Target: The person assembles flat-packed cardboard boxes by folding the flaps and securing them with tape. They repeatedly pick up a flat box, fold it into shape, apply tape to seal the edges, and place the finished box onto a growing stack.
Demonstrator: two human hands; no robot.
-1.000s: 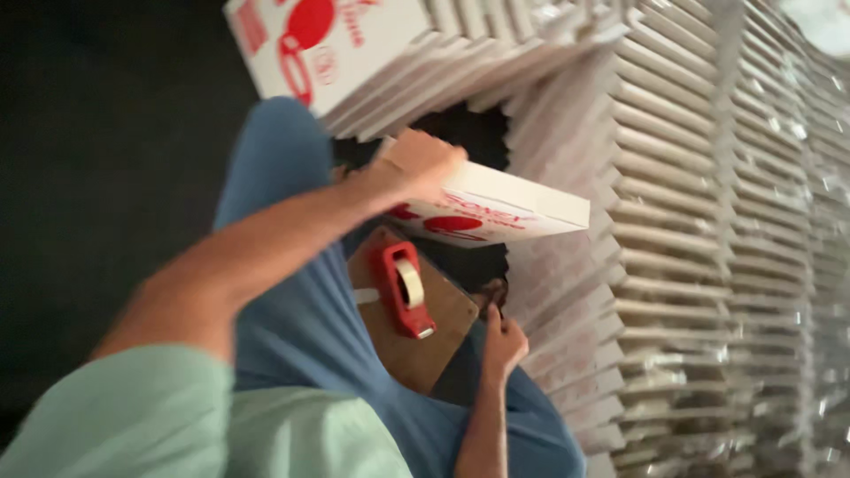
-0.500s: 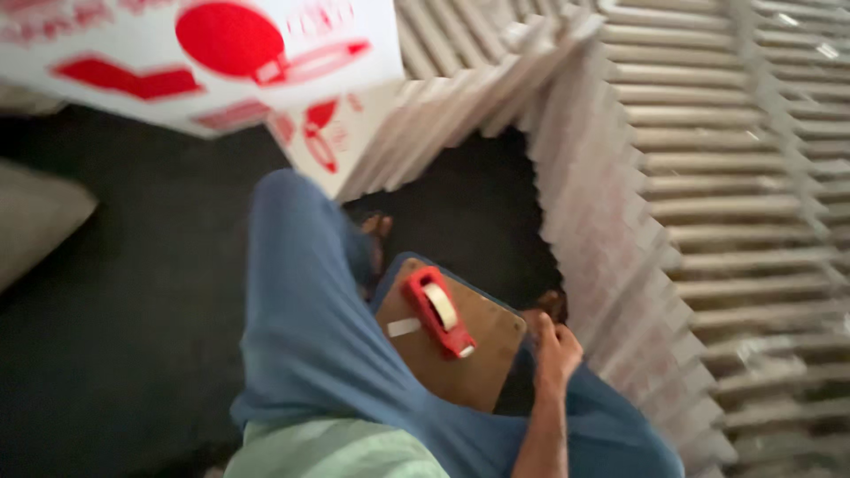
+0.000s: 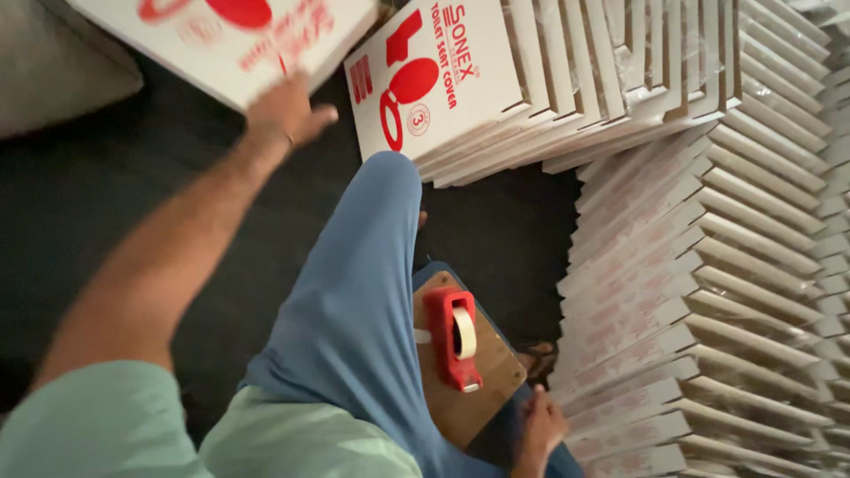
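The left hand (image 3: 285, 111) pressed its fingers against the underside edge of a flat white cardboard box with red print (image 3: 235, 35), held above the dark floor (image 3: 106, 195). The right hand (image 3: 538, 425) rested half-curled and empty beside a brown wooden board (image 3: 491, 376) carrying a red plastic tape dispenser (image 3: 453, 338). Slanted stacks of matching flat boxes (image 3: 708, 265) rose just beside it.

We see the left hand (image 3: 285, 111) upper left, gripping a white flat box (image 3: 230, 40) with red print | right hand (image 3: 538, 427) bottom, beside a wooden board (image 3: 469, 403) bearing a red tape dispenser (image 3: 453, 336) | stacked boxes (image 3: 708, 248) right
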